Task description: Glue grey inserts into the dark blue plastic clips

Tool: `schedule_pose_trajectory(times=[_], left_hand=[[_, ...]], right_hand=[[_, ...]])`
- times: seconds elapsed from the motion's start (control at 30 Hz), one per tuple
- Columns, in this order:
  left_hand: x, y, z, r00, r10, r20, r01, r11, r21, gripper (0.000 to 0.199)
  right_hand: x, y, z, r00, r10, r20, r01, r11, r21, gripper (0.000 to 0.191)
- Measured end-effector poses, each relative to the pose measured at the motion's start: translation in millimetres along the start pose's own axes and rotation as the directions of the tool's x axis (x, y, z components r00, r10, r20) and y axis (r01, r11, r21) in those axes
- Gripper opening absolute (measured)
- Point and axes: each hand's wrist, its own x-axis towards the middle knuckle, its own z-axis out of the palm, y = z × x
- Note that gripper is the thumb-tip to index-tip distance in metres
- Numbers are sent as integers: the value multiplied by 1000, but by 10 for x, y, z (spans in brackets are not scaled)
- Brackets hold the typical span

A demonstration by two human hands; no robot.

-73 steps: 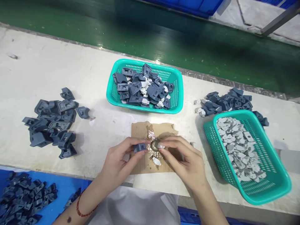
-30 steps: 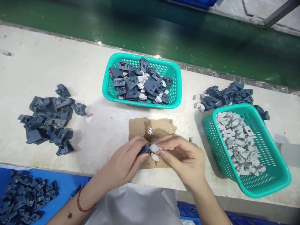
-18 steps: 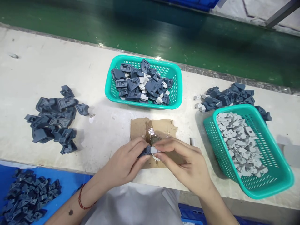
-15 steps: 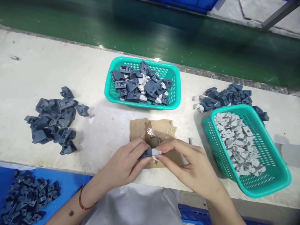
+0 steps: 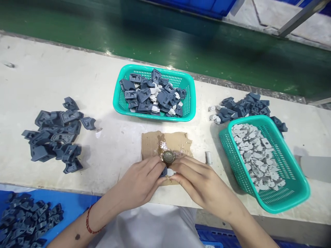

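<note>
My left hand [image 5: 141, 177] pinches a dark blue-grey plastic part [image 5: 163, 172], mostly covered by the fingers. From the right, my right hand [image 5: 198, 177] grips a small white piece [image 5: 170, 172], whose left end meets the dark part. Both hands are close together over the near part of a brown cardboard piece [image 5: 150, 143], which looks wet and shiny. Just beyond the fingertips, a small round dark object [image 5: 168, 156] sits on the cardboard.
A green basket [image 5: 192, 100] of dark and white parts stands beyond the cardboard. Another green basket [image 5: 297, 172] with white pieces is at right. Dark parts are piled at left [image 5: 62, 131] and back right [image 5: 243, 105]. A small white cylinder [image 5: 209, 157] lies right of the cardboard.
My right hand's fingers have closed in more around the white piece, hiding more of it. The view has shifted slightly, and the round object shows more fully.
</note>
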Motion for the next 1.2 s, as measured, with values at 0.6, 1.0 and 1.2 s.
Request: schedule_pose_trajectory(times=[0.6, 1.0, 1.2], left_hand=[[198, -118, -483, 929, -123, -350, 184, 971, 149, 33], [675, -533, -855, 921, -224, -318, 324, 894, 309, 49], [-60, -692, -1187, 786, -349, -510, 592, 663, 459, 48]], right_hand=[[-684, 356, -749, 767, 401, -501, -531, 835, -145, 15], [-846, 946, -763, 721, 628, -293, -688, 600, -408, 40], [-818, 1031, -806, 664, 689, -291, -746, 579, -329, 36]])
